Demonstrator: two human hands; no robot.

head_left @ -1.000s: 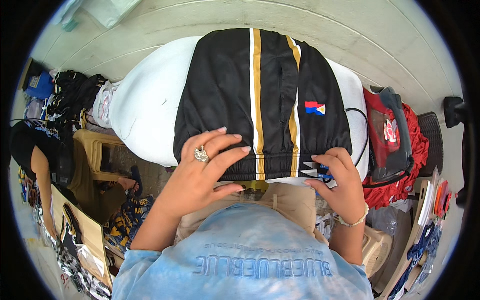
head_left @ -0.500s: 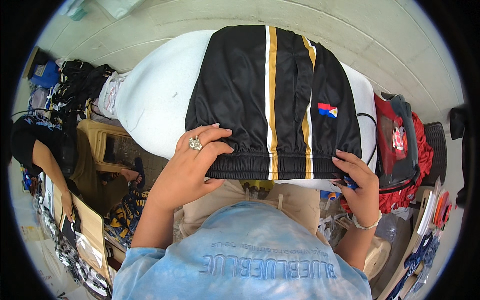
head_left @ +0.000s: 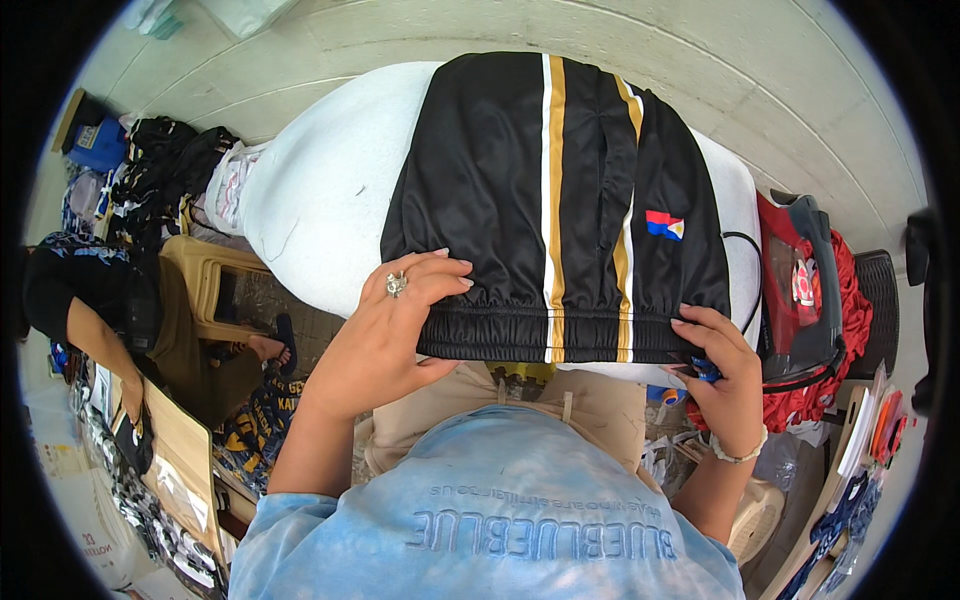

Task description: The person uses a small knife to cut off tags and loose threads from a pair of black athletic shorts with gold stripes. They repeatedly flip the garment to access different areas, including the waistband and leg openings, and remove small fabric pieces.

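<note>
A black garment with an elastic waistband (head_left: 490, 333), white and gold stripes and a small flag emblem (head_left: 664, 225) lies across a white padded board (head_left: 310, 180). My left hand (head_left: 385, 325), with a ring on one finger, grips the waistband's left end, its thumb at the near edge and its fingers on top. My right hand (head_left: 722, 365) pinches the right end of the same waistband. A small blue thing (head_left: 706, 369) shows under the right fingers; its kind is too hidden to tell. The cloth between my hands lies fairly flat, with slight folds beside the stripes.
A red and grey clothes iron or steamer-like appliance (head_left: 810, 290) stands at the board's right end, by red cloth (head_left: 855, 300). Beyond the left end are heaped dark clothes (head_left: 170, 170) and a tan plastic stool (head_left: 200, 290). A co-worker's arm (head_left: 105, 345) reaches over a wooden board (head_left: 180, 470).
The whole view has shifted slightly, so board, garment and hands appear a little further right. Both hands keep their hold on the waistband. The co-worker's hand has moved slightly.
</note>
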